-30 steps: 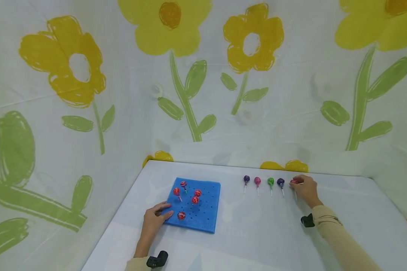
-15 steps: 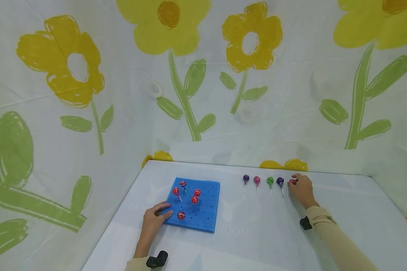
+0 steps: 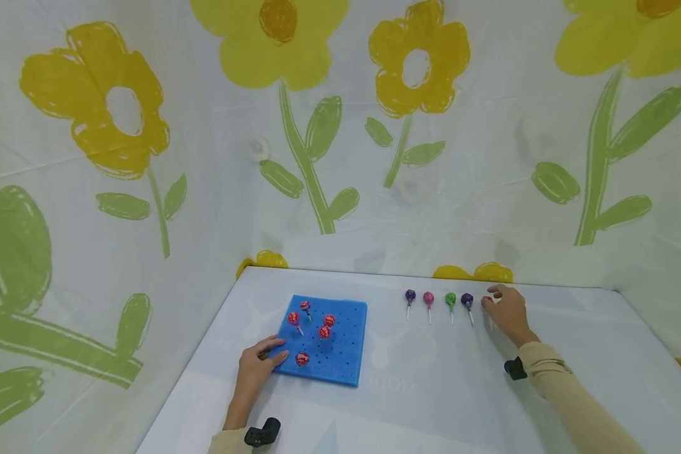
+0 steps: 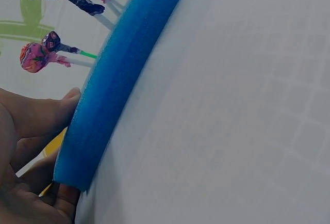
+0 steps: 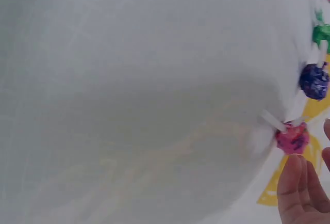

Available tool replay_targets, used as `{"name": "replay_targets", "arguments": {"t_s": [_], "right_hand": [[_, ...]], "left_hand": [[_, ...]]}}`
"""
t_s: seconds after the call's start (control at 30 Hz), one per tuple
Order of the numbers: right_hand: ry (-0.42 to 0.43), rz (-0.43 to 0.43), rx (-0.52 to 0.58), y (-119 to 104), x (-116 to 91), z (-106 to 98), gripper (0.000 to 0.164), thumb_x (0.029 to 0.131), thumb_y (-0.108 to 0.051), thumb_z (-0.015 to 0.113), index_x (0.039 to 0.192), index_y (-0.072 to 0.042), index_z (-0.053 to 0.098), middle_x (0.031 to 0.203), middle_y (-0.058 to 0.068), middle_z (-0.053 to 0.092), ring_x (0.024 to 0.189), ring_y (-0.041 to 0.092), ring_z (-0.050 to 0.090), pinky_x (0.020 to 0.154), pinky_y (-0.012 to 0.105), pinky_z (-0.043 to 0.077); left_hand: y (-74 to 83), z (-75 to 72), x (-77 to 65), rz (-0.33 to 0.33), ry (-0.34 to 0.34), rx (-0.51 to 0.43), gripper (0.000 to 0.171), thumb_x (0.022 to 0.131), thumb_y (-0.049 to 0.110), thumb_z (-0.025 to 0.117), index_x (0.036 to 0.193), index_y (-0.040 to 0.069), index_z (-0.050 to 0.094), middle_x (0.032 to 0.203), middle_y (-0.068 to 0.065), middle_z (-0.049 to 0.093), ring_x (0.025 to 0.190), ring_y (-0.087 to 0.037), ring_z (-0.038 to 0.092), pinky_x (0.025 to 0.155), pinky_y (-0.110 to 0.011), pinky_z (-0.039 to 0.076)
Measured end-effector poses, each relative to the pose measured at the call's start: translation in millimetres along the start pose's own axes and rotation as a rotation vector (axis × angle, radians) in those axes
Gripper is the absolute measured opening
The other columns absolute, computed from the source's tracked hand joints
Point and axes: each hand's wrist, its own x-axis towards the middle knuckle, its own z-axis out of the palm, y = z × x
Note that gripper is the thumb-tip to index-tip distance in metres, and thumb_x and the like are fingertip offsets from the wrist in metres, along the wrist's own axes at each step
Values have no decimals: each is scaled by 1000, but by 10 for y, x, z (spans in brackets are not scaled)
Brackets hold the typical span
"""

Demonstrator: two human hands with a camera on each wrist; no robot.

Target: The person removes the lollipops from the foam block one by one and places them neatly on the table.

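On the left, a blue foam board (image 3: 340, 353) dotted with small holes holds several red-wrapped lollipops (image 3: 325, 331) standing by their sticks. My left hand (image 3: 256, 366) holds the board's near-left corner; in the left wrist view the thumb (image 4: 49, 111) lies on its top face and fingers sit at its side. At the right end of a row of lollipops, my right hand (image 3: 507, 313) is over a pink lollipop (image 5: 292, 137). The fingertips are right at its wrapped head, with a gap between thumb and fingers. In the head view the hand partly hides that lollipop.
Left of that pink lollipop, the row holds a dark purple lollipop (image 3: 467, 300), a green lollipop (image 3: 451, 299), another pink lollipop (image 3: 428, 298) and another purple one. They lie on a white table (image 3: 431, 391). A flower-print curtain (image 3: 352, 157) rises behind the table's back edge.
My right hand's fingers have spread apart at the pink lollipop, which sits slightly closer to its purple neighbour. My left hand stays on the board. The head view has tilted slightly down.
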Motion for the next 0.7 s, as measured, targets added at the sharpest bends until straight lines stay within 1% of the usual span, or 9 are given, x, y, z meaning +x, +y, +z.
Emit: {"name": "replay_targets", "arguments": {"t_s": [0.1,0.17,0.27,0.4,0.43,0.5,0.6,0.63,0.7], "right_hand": [[-6,-10,21,-43,-10,-43,31,87,-9,63,110,12,59,101,30,56,82,37,55,69,44,52],[-17,-16,55,-79,-25,-71,32,86,-10,64,110,11,59,102,29,57,81,36,57,65,41,54],[-10,-18,93,-142,-55,-97,30,86,-13,66,108,7,61,100,24,59,82,34,58,58,43,54],[-19,-30,147,-272,-131,-163,33,88,-18,66,109,6,60,101,23,60,88,36,56,68,47,53],[-18,-30,162,-315,-152,-179,33,88,-19,66,109,6,61,101,22,60,89,36,56,68,48,52],[-42,-44,191,-395,-192,-220,34,89,-19,65,110,7,60,104,25,59,92,38,55,74,48,52],[-53,-48,212,-503,-242,-243,31,90,-19,64,110,4,61,106,23,61,93,35,57,72,41,54],[-57,-52,221,-531,-257,-245,30,90,-18,64,110,3,61,107,22,61,93,34,57,71,37,55],[-77,-68,234,-603,-294,-248,29,91,-17,63,111,3,61,108,22,61,94,34,58,72,28,54]], "left_hand": [[11,9,-7,-2,-3,1,28,82,11,73,110,5,70,131,-17,55,125,-36,46,99,-46,43],[21,10,-16,2,-4,11,29,82,11,73,110,5,70,131,-17,55,125,-36,46,99,-47,42],[31,7,-23,6,-5,12,29,82,11,73,110,4,70,131,-18,55,125,-37,46,99,-48,42],[27,9,-15,8,-1,15,29,82,10,73,110,4,70,130,-18,56,125,-36,47,99,-48,41],[25,11,-11,8,2,15,29,82,10,73,109,4,70,129,-18,56,124,-36,47,99,-48,42],[22,17,-8,9,4,23,28,82,9,73,109,4,70,129,-18,57,124,-36,48,99,-48,42],[26,23,-9,4,4,26,29,82,9,73,110,4,70,127,-19,58,122,-37,49,99,-48,42],[30,24,-12,2,5,26,30,81,9,73,110,4,69,127,-19,58,121,-37,50,98,-48,43],[39,26,-21,-3,4,27,33,82,9,73,114,3,67,126,-20,58,118,-37,52,97,-49,44]]}}
